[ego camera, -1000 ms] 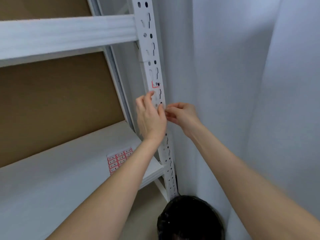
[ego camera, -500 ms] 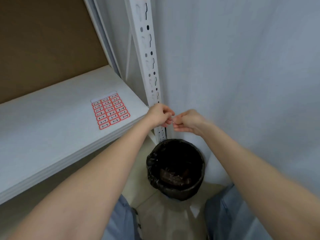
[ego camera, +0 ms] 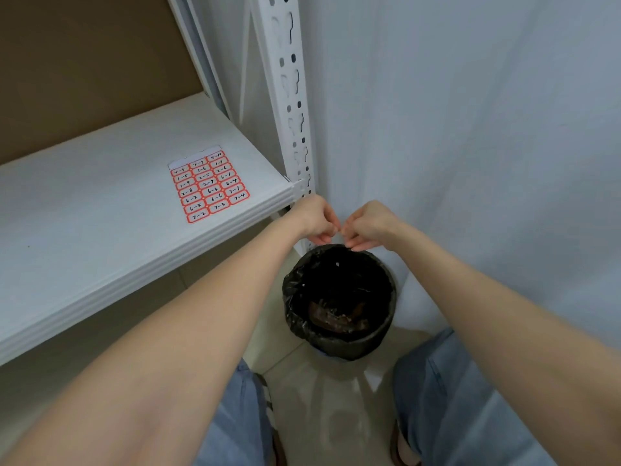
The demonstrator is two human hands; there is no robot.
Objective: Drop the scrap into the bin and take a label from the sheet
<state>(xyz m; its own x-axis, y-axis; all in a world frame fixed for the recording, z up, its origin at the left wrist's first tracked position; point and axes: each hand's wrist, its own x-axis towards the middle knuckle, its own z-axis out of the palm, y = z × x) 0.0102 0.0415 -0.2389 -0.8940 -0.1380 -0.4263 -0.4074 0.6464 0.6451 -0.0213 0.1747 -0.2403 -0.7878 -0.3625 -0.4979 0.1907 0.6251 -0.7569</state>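
Black-lined bin (ego camera: pixel 339 297) sits below both pinching hands (fingertips meeting): left hand (ego camera: pixel 316 218), right hand (ego camera: pixel 369 225).

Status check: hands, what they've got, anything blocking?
Left hand and right hand fingertips pinched together above the black-lined bin. Held item too small to identify. Label sheet on shelf, untouched. Nothing blocking.

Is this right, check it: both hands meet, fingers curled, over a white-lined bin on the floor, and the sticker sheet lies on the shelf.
One thing is wrong: the bin is lined with a black bag, not a white one, as the head view shows. The rest holds: the left hand and right hand meet with fingers curled above it, and the sticker sheet lies on the shelf.
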